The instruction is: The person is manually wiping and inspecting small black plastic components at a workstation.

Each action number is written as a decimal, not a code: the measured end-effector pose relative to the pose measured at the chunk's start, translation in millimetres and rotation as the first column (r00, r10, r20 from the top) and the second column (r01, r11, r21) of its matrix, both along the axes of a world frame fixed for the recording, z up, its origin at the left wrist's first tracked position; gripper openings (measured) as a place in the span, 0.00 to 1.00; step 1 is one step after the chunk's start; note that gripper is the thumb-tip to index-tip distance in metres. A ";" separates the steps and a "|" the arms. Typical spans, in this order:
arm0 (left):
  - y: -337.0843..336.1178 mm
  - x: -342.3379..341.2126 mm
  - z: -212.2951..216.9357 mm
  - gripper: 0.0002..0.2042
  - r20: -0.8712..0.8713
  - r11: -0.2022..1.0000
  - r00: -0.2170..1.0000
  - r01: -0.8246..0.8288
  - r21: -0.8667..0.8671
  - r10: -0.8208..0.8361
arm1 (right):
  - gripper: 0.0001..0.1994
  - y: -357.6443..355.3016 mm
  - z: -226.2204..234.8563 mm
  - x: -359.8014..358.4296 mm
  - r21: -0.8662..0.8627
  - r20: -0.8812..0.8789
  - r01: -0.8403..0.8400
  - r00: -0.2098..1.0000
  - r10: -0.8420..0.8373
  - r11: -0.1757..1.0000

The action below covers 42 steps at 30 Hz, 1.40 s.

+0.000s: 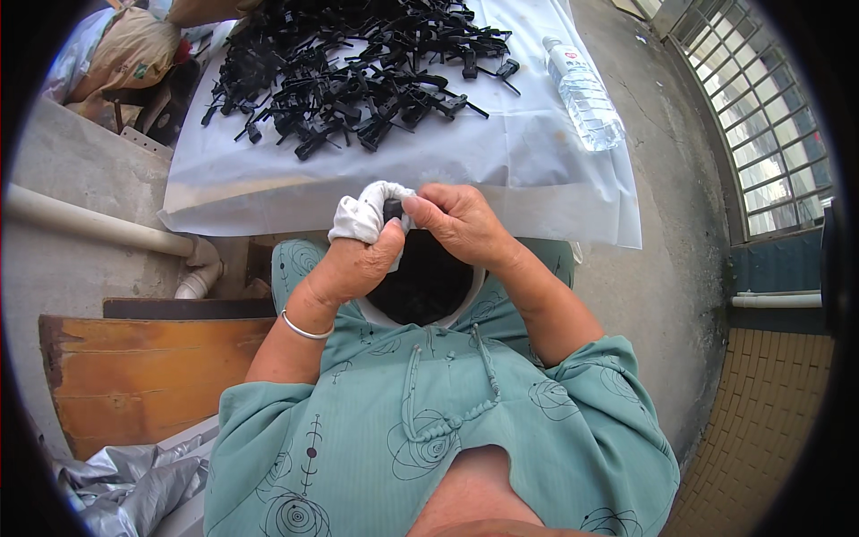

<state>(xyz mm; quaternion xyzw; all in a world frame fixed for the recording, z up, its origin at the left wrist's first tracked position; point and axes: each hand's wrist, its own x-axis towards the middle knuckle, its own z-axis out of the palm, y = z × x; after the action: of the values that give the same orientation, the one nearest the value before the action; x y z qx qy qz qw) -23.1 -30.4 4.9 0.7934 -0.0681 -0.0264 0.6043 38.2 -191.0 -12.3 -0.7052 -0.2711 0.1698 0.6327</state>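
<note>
My left hand (351, 265) is closed around a white cloth (360, 220) and a small black plastic part (393, 209), which shows between the cloth's folds. From the other side my right hand (467, 225) pinches at the same part, its thumb bent against the cloth's edge; its fingertips are partly hidden. Both hands are raised between the table's near edge and my lap, above a round white-rimmed bucket (377, 314) with a dark inside. Further off, a heap of similar black plastic parts (358, 85) is spread over the table.
A white plastic sheet (510, 170) covers the table and hangs over its near edge. A clear water bottle (583, 94) lies on the table's right side. At left are a white pipe (98, 219), a wooden board (161, 371) and stuffed sacks (130, 54). A barred window (761, 125) stands at right.
</note>
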 end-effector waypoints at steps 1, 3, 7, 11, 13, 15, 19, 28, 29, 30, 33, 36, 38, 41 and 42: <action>0.3 0.6 -1.9 0.11 0.001 1.000 1.000 0.000 -0.001 0.000 | 0.14 -1.8 -1.1 0.1 0.011 0.006 -0.032 0.999 0.032 0.999; 0.9 1.8 -6.6 0.10 0.109 0.999 0.993 -0.051 0.000 0.051 | 0.13 -4.1 1.3 0.0 -0.029 0.088 -0.061 0.994 0.064 0.998; -6.1 2.2 -1.3 0.10 0.058 0.997 0.996 -0.070 0.030 0.068 | 0.12 3.9 -3.3 -3.5 -0.010 0.191 -0.102 0.976 0.102 0.995; -6.7 2.2 -4.1 0.11 0.367 0.953 0.929 -0.147 0.264 0.042 | 0.12 16.3 -6.9 -9.5 -0.015 0.144 -0.024 0.989 0.026 1.000; -5.5 -2.2 -1.9 0.11 0.353 0.954 0.934 -0.151 0.260 0.051 | 0.12 20.1 -4.3 -12.5 0.018 0.114 0.020 0.993 -0.022 1.000; 1.8 -4.8 -0.3 0.13 0.210 0.961 0.977 -0.103 0.255 0.049 | 0.12 14.0 -0.7 0.0 -0.056 0.110 -0.116 0.986 0.121 0.992; 19.3 -3.7 -9.9 0.21 0.247 0.799 0.958 -0.036 0.600 -0.143 | 0.13 8.6 17.6 41.7 -0.248 0.596 0.355 0.789 -0.147 0.901; 19.9 8.2 -25.3 0.14 0.413 0.902 0.896 -0.304 0.306 0.162 | 0.11 24.5 -11.4 64.6 -0.422 0.682 0.542 0.718 -0.139 0.727; 14.8 10.1 -28.4 0.13 0.362 0.943 0.903 -0.299 0.146 0.231 | 0.11 20.4 -11.7 53.2 -0.364 0.653 0.525 0.733 -0.190 0.769; 12.8 11.7 -31.4 0.13 0.360 0.943 0.903 -0.301 0.145 0.233 | 0.11 17.5 -9.9 44.1 -0.367 0.652 0.522 0.734 -0.188 0.770; 8.7 17.9 -35.2 0.15 0.339 0.946 0.885 -0.322 -0.048 0.318 | 0.12 8.6 -0.9 20.4 -0.271 0.367 0.424 0.875 -0.315 0.864; 5.3 21.3 -32.0 0.16 0.415 0.961 0.871 -0.274 -0.031 0.262 | 0.14 4.6 8.5 2.6 -0.190 0.061 0.106 0.994 -0.096 0.976; 2.9 22.9 -29.3 0.15 0.384 0.985 0.909 -0.133 -0.110 0.165 | 0.16 3.6 15.5 -2.6 -0.164 0.285 0.019 0.958 0.029 0.986; 1.0 12.7 -13.4 0.13 0.024 0.960 0.993 -0.109 -0.258 0.119 | 0.16 6.1 11.8 -1.7 -0.022 0.609 0.235 0.774 -0.173 0.972; -0.1 9.7 -7.1 0.13 0.023 0.961 0.993 -0.109 -0.255 0.118 | 0.15 7.2 12.4 -1.9 0.036 0.653 0.360 0.698 -0.294 0.932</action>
<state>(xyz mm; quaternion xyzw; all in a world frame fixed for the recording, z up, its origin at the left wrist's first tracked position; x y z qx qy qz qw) -13.4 -30.5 -2.2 0.7128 -0.0369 0.0323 0.6996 36.3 -183.8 0.2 -0.7857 -0.3349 -0.1870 0.4853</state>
